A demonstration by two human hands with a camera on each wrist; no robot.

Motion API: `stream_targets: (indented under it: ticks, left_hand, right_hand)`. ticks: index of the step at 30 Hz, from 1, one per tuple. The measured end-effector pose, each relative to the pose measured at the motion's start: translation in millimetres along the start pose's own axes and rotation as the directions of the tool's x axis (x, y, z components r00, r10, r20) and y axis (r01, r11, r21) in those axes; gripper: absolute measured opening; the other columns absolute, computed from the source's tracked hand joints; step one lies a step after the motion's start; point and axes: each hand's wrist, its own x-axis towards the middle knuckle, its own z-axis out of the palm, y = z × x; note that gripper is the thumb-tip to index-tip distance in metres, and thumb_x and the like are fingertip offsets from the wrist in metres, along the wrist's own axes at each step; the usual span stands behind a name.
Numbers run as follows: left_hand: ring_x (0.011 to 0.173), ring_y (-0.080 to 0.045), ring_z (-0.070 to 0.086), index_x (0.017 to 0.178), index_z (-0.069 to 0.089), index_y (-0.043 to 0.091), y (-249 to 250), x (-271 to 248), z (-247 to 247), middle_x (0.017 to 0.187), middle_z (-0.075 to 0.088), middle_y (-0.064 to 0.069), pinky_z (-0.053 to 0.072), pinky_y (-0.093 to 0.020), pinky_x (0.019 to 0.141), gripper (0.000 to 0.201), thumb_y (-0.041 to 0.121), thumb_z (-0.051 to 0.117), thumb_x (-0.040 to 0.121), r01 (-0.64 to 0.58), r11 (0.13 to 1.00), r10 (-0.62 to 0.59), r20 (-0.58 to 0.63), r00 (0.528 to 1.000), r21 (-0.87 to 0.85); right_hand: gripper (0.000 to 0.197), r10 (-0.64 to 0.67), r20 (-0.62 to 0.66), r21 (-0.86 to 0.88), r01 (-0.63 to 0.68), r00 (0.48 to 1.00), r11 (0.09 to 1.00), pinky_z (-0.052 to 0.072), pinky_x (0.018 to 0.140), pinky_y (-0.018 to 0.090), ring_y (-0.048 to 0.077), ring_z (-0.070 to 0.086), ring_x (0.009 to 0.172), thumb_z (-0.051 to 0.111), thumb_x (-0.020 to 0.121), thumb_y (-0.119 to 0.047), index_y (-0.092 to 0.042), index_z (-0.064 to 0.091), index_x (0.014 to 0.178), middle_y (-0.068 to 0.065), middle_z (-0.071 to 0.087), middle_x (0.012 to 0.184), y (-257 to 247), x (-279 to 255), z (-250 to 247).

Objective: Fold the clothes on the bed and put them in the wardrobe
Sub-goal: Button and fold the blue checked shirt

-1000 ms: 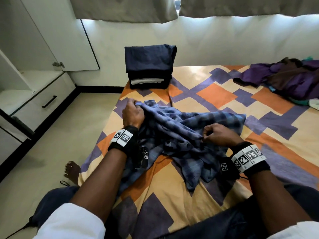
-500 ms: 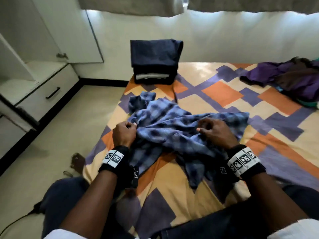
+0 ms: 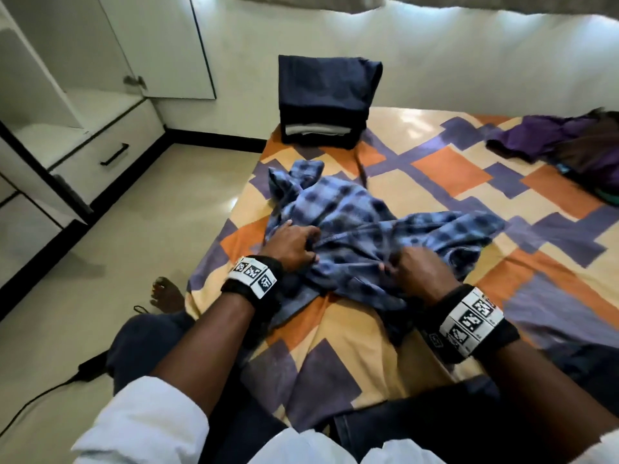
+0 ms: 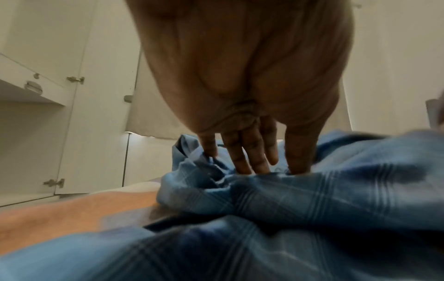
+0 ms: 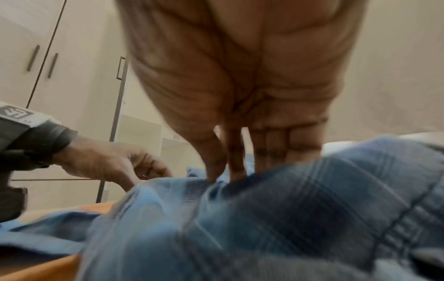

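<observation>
A crumpled blue plaid shirt [image 3: 361,216] lies on the patterned bed [image 3: 452,172] near its left edge. My left hand [image 3: 310,244] grips a bunch of the shirt's near left part, fingers curled into the cloth. In the left wrist view the fingertips [image 4: 245,167] and thumb dig into the shirt [image 4: 312,199]. My right hand [image 3: 390,264] pinches a fold at the shirt's near middle; the right wrist view shows its thumb and forefinger closed on the shirt [image 5: 264,218]. The open wardrobe [image 3: 83,105] stands to the left.
A folded stack of dark clothes [image 3: 325,105] sits at the bed's far left corner against the wall. A purple and brown heap of clothes [image 3: 569,139] lies at the far right. The wardrobe's drawer [image 3: 114,155] is closed. My bare foot [image 3: 167,293] rests on the floor.
My left hand has come back from the shirt's far left corner to its near middle. My right hand has drawn nearer to me, and the shirt is bunched closer between both hands.
</observation>
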Motion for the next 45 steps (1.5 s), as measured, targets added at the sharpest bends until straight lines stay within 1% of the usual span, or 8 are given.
stream_targets:
  ticks: [4, 9, 15, 25, 33, 38, 42, 45]
  left_hand:
    - [0.094, -0.032, 0.061, 0.087, 0.07, 0.016, -1.2, 8.6, 1.6, 0.09, 0.071, -0.01, 0.045, -0.039, 0.091, 0.011, 0.015, 0.058, 0.088, 0.04, 0.999, -0.037, -0.114, 0.993, 0.023]
    - [0.093, -0.028, 0.061, 0.1, 0.06, 0.015, 3.3, 8.0, -5.5, 0.099, 0.067, -0.008, 0.047, -0.037, 0.079, 0.025, 0.035, 0.065, 0.088, 0.077, 0.993, -0.085, 0.083, 0.993, 0.094]
    - [0.085, -0.02, 0.054, 0.088, 0.057, 0.012, 8.2, 14.5, -29.3, 0.09, 0.06, -0.005, 0.038, -0.029, 0.075, 0.013, 0.022, 0.059, 0.095, 0.081, 0.971, -0.113, -0.134, 0.984, -0.225]
    - [0.062, -0.006, 0.045, 0.076, 0.059, 0.021, 73.5, 54.1, -125.2, 0.066, 0.052, 0.011, 0.037, -0.024, 0.06, 0.034, 0.046, 0.079, 0.064, -0.058, 0.891, 0.067, 0.005, 0.998, -0.451]
    - [0.051, -0.001, 0.047, 0.073, 0.062, 0.012, 92.5, 82.5, -200.5, 0.054, 0.059, 0.011, 0.038, -0.018, 0.05, 0.02, 0.007, 0.081, 0.076, -0.107, 0.911, 0.039, -0.176, 0.984, -0.399]
    - [0.084, -0.037, 0.062, 0.087, 0.061, 0.016, 56.0, 98.0, -171.5, 0.089, 0.067, -0.017, 0.047, -0.039, 0.071, 0.006, 0.011, 0.06, 0.083, 0.144, 0.989, -0.141, -0.441, 0.886, -0.027]
    - [0.099, -0.043, 0.063, 0.101, 0.061, 0.013, 15.8, 95.1, -110.1, 0.108, 0.066, -0.025, 0.048, -0.04, 0.076, 0.016, 0.021, 0.058, 0.088, 0.374, 0.913, -0.333, -0.23, 0.914, 0.163]
    - [0.099, -0.047, 0.062, 0.101, 0.062, 0.008, -8.3, 81.2, -76.9, 0.106, 0.065, -0.026, 0.046, -0.04, 0.075, 0.018, 0.02, 0.058, 0.088, 0.492, 0.864, -0.465, -0.205, 0.861, 0.107]
  right_hand:
    - [0.018, -0.066, -0.354, 0.134, 0.121, 0.933, 0.984, 0.041, 0.067, 0.035, 0.037, 0.06, 0.09, 0.058, 0.08, -0.009, -0.007, 0.065, 0.096, 0.015, 0.063, 0.101, -5.6, 24.9, -15.1]
    - [0.055, -0.269, -0.1, -0.035, 0.267, 0.958, 0.963, 0.031, 0.103, 0.041, 0.029, 0.041, 0.129, 0.061, 0.087, -0.046, -0.023, 0.052, 0.136, 0.003, 0.05, 0.138, -27.0, 66.0, -15.3]
    - [0.016, -0.262, -0.248, 0.069, 0.286, 0.933, 0.956, 0.035, 0.09, 0.039, 0.03, 0.052, 0.106, 0.063, 0.081, -0.026, -0.02, 0.074, 0.091, 0.002, 0.065, 0.11, -15.6, 70.6, -30.4]
    - [0.022, -0.096, -0.469, 0.545, 0.373, 0.878, 0.751, 0.042, 0.069, 0.011, -0.005, 0.057, 0.072, 0.051, 0.095, -0.004, -0.01, 0.071, 0.103, -0.009, 0.07, 0.085, 23.2, 55.4, -139.5]
    - [0.019, -0.095, 0.093, 0.034, 0.092, 0.991, 0.995, 0.044, 0.068, 0.029, 0.017, 0.056, 0.072, 0.075, 0.08, -0.027, -0.024, 0.063, 0.067, -0.006, 0.058, 0.069, 86.3, 70.7, -192.1]
    - [0.016, 0.044, -0.514, 0.039, -0.028, 0.857, 0.999, 0.039, 0.063, 0.032, 0.037, 0.059, 0.082, 0.058, 0.076, -0.005, -0.006, 0.065, 0.09, 0.02, 0.063, 0.094, 113.5, 74.1, -160.2]
    - [0.021, 0.054, 0.262, 0.082, -0.078, 0.963, 0.994, 0.043, 0.071, 0.025, 0.022, 0.062, 0.076, 0.063, 0.078, -0.006, -0.015, 0.075, 0.092, 0.007, 0.071, 0.087, 134.5, 68.9, -98.9]
    - [0.011, 0.265, -0.027, 0.218, -0.253, 0.964, 0.943, 0.05, 0.079, 0.032, 0.03, 0.065, 0.09, 0.07, 0.075, -0.009, -0.01, 0.074, 0.086, 0.014, 0.071, 0.093, 161.0, 65.2, -71.8]
